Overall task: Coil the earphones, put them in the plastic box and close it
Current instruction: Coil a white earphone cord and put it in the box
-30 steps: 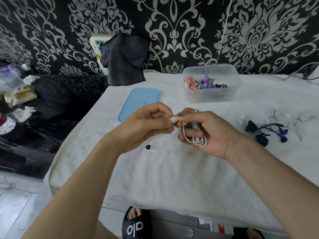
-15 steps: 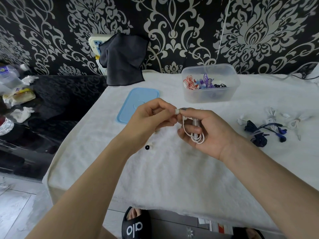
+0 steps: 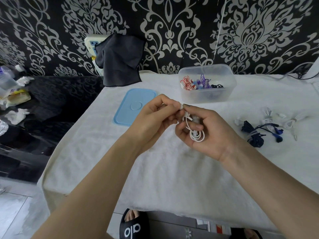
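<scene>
The right hand (image 3: 205,133) holds a mostly coiled white earphone (image 3: 196,133) above the table (image 3: 155,169), and the left hand (image 3: 155,118) pinches its loose end. The plastic box (image 3: 206,83) stands open with several coiled pairs inside; its blue lid (image 3: 134,106) lies beside. More earphones (image 3: 259,131) wait at the right, so much is left.

One marking is showing legibly: white letters reading "alo" are standing on the strap of the black slide sandal (image 3: 133,227) at the six o'clock edge of the view, seen upside down, while print on the packets at nine o'clock is staying too blurred to read
</scene>
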Action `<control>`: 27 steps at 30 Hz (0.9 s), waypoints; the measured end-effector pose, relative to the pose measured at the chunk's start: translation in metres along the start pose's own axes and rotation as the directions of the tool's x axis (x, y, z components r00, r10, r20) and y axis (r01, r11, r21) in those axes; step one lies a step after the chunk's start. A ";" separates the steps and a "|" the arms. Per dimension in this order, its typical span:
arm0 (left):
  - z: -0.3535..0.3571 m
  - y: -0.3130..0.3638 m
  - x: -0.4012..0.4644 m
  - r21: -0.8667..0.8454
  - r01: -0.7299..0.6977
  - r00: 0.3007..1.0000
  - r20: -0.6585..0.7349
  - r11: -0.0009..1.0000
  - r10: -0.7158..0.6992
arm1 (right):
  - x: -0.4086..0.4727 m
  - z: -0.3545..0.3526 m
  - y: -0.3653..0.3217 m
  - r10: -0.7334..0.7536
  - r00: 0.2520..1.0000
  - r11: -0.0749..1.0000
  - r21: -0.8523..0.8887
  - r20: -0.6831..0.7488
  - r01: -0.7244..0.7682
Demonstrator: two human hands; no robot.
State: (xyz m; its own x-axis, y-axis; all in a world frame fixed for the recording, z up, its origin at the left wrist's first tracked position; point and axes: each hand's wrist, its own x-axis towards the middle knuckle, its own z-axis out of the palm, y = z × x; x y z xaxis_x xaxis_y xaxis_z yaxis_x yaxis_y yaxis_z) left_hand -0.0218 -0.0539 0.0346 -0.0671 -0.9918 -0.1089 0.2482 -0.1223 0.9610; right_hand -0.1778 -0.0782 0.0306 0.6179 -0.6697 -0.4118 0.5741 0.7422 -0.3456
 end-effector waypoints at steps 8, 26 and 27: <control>0.010 0.007 0.019 0.097 -0.050 0.988 -0.142 0.994 0.064 | 0.008 0.013 -0.016 -0.104 0.994 0.979 -0.176 -0.019 0.099; 0.014 0.001 0.032 0.197 -0.105 0.993 -0.035 0.975 0.114 | 0.013 -0.002 -0.037 -0.101 0.995 0.985 -0.142 -0.022 0.097; 0.014 0.003 0.031 0.173 -0.105 0.994 -0.024 0.979 0.110 | 0.012 -0.001 -0.037 -0.098 0.995 0.987 -0.132 0.002 0.097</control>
State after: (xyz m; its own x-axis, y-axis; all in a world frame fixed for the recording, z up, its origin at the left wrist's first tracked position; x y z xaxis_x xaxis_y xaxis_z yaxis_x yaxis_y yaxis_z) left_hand -0.0367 -0.0843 0.0374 -0.0163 -0.9998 -0.0082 0.0832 -0.0095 0.9965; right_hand -0.1924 -0.1140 0.0373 0.5599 -0.7392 -0.3742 0.5559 0.6701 -0.4919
